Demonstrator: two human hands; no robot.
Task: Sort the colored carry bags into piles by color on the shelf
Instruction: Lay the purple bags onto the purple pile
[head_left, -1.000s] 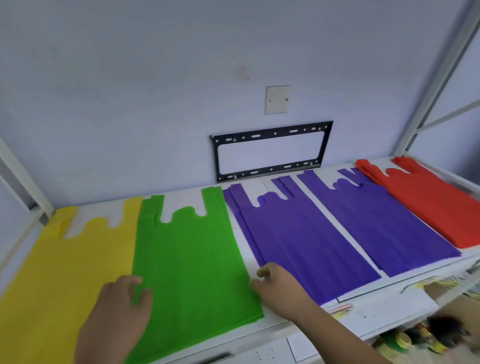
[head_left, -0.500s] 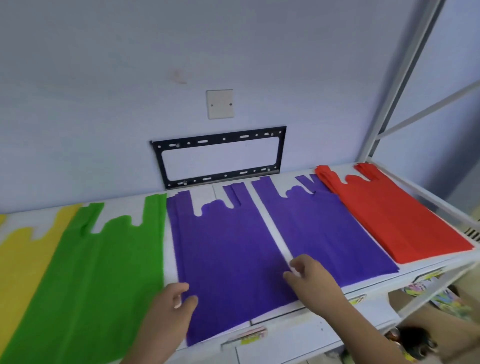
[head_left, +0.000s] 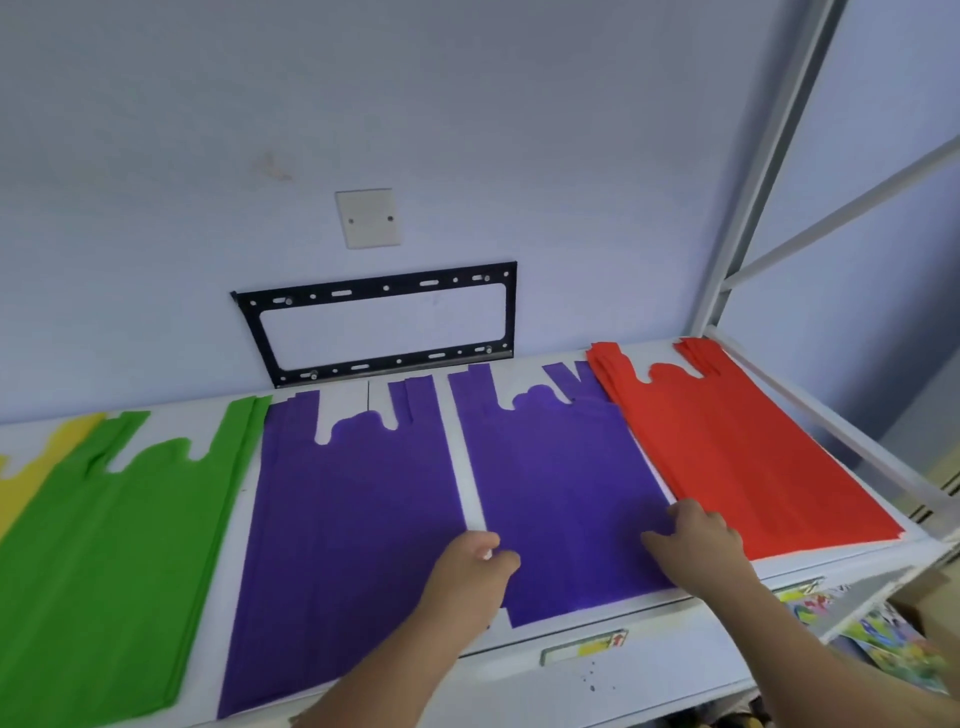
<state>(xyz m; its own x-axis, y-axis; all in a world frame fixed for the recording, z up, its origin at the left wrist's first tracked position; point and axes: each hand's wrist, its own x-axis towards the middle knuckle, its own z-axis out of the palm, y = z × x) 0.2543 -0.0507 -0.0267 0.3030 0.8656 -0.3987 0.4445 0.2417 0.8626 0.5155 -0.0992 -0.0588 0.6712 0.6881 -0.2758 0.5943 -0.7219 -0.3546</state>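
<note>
While your left hand (head_left: 470, 569) pinches the right purple bag's (head_left: 566, 488) left edge, your right hand (head_left: 696, 540) lies flat, fingers spread, beside the red pile (head_left: 743, 457).

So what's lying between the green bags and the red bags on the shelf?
Two purple piles, seen in the head view, split by a bare strip of shelf.

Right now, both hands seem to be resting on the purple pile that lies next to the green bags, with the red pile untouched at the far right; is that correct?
Not quite. The head view shows the left hand and the right hand on the purple pile that lies next to the red pile, not the one beside the green bags. The red pile is untouched at the far right.
</note>
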